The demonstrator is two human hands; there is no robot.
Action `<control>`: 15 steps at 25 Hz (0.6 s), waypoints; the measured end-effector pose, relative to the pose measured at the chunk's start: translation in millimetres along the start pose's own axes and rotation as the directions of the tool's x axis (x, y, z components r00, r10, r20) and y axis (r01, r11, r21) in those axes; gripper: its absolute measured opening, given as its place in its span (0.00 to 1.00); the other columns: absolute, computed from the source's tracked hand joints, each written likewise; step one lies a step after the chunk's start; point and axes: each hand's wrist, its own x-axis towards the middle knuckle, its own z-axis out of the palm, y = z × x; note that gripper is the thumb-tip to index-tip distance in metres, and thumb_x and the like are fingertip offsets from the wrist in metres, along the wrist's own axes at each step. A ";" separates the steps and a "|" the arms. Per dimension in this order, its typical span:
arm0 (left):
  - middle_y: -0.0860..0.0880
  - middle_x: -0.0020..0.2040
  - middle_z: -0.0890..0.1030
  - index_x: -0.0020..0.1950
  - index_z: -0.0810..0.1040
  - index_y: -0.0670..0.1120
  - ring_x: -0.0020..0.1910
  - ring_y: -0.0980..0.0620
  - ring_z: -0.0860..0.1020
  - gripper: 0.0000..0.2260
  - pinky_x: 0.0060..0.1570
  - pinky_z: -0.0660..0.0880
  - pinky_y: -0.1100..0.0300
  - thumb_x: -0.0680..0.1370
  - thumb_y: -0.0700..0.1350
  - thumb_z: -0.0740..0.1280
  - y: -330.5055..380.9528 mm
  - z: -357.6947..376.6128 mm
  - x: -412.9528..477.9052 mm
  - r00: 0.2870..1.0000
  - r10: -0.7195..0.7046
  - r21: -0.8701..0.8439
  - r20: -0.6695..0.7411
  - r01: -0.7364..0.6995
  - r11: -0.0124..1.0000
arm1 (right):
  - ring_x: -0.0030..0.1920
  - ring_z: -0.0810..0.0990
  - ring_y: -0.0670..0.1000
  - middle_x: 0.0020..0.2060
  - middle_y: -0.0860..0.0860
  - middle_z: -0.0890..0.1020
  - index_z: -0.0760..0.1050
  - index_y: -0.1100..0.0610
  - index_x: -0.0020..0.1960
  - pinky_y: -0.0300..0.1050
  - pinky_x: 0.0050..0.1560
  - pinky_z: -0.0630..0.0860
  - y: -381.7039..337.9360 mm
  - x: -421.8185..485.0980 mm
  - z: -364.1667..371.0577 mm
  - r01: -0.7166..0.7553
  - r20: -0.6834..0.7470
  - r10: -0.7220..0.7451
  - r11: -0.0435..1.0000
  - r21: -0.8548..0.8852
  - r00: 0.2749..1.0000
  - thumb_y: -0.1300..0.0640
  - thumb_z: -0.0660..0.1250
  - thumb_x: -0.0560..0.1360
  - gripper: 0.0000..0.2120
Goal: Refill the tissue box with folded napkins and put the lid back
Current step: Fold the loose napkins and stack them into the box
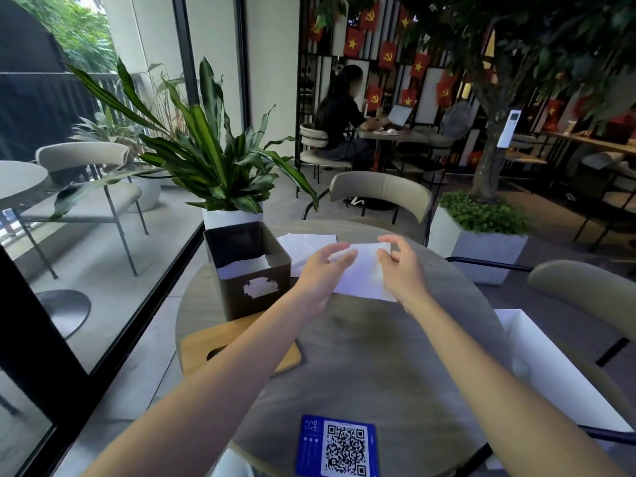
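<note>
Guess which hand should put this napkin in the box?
Probably the left hand: it holds the napkin right beside the open tissue box, while the right hand grips the napkin's far side.

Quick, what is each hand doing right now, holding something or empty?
Left hand: holds the left edge of a white napkin.
Right hand: pinches the same napkin's right edge.
</note>
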 end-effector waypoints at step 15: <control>0.55 0.31 0.74 0.52 0.86 0.46 0.27 0.56 0.69 0.08 0.27 0.64 0.67 0.76 0.40 0.69 79.9 -162.3 -26.0 0.849 0.474 0.795 -0.234 -0.114 0.596 | 0.34 0.76 0.49 0.39 0.52 0.81 0.74 0.55 0.61 0.38 0.30 0.70 -132.5 13.9 111.7 0.226 0.337 -0.191 0.972 -0.068 0.922 0.60 0.66 0.78 0.12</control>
